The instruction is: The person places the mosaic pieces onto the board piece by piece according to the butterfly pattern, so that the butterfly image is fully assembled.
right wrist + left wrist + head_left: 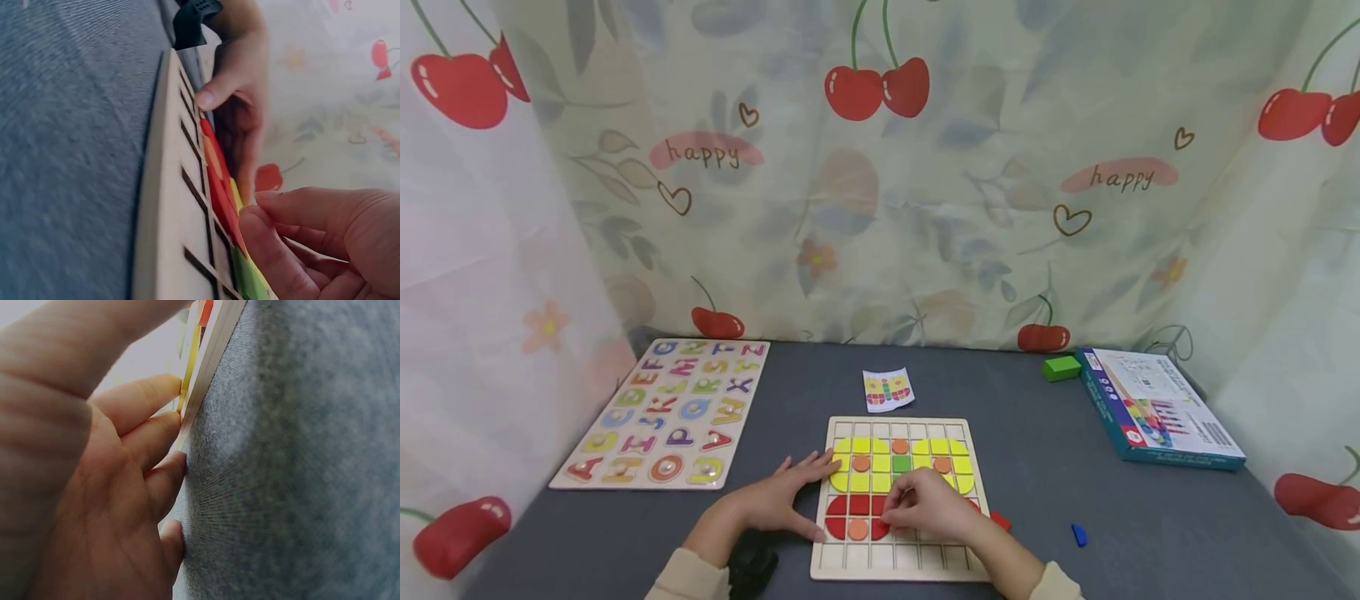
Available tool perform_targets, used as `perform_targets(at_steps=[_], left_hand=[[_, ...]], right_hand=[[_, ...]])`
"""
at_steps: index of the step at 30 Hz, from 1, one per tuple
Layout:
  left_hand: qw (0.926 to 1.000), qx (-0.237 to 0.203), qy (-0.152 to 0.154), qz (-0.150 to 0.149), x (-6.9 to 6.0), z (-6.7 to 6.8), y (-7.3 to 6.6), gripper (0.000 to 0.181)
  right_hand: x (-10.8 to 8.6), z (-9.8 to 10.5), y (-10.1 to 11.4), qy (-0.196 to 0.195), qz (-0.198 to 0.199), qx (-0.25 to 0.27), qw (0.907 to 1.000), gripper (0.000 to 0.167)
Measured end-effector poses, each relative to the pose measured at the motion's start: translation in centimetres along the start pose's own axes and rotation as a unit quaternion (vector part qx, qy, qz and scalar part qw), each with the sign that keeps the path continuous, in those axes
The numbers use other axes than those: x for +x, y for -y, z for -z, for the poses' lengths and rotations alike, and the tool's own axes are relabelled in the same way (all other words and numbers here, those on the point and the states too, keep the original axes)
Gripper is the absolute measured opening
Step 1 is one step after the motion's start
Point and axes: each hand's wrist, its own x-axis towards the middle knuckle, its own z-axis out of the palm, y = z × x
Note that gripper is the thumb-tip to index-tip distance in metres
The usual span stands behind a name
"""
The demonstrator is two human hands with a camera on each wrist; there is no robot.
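A square wooden grid board lies on the dark cloth, bearing yellow, orange, green and red flat pieces. My left hand rests along its left edge, fingers spread and thumb near the lower corner. In the left wrist view its fingertips touch the board's side and a yellow piece. Over the lower middle of the board, my right hand has thumb and index finger together at a red quarter-round piece, seemingly pinching it. The fingertips partly hide that piece. A green piece shows beside the right thumb.
A small butterfly picture card lies behind the board. To the left is an alphabet puzzle board. On the right are a box, a green block and a blue piece. A red piece sits by the right forearm.
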Motion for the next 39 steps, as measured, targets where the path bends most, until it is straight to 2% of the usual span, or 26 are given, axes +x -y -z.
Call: perform_targets(at_steps=[4,7,17,22,25,29,34,36,39], left_hand=[[1.0,-0.003,0.002,0.001,0.0,0.0,-0.1,0.091],[1.0,-0.007,0.003,0.002,0.0,0.0,-0.1,0.091],[0.9999,-0.005,0.0,-0.012,-0.1,0.1,-0.1,0.09],[0.9999,-0.002,-0.001,-0.011,-0.1,0.0,0.0,0.091],[0.9999,0.0,-0.002,-0.012,0.0,0.0,-0.1,0.092],[1.0,-0.003,0.0,-0.005,0.0,0.1,-0.1,0.092],[1.0,-0.005,0.002,0.0,0.0,0.0,-0.1,0.091],[1.0,-0.008,0.001,-0.002,0.0,0.0,-0.1,0.091],[1.0,-0.008,-0.001,-0.003,0.0,0.0,0.0,0.091]], right_hand=[[-0.8,1.0,-0.2,-0.003,0.015,-0.023,0.9996,0.006],[-1.5,2.0,-0.5,-0.001,0.01,-0.015,0.9998,0.006],[-4.2,5.9,-2.7,-0.028,-0.04,0.015,0.9987,0.019],[-6.4,8.0,-4.5,-0.034,-0.072,0.049,0.9956,0.027],[-7.9,9.2,-5.3,-0.04,-0.085,0.047,0.9945,0.03],[-9.9,10.9,-6.4,-0.065,-0.101,0.017,0.9926,0.033],[-12.6,13.0,-8.2,-0.119,-0.122,-0.07,0.9829,0.029],[-13.5,13.6,-8.9,-0.121,-0.134,-0.084,0.98,0.031],[-14.6,14.1,-9.8,-0.097,-0.148,-0.059,0.9825,0.038]])
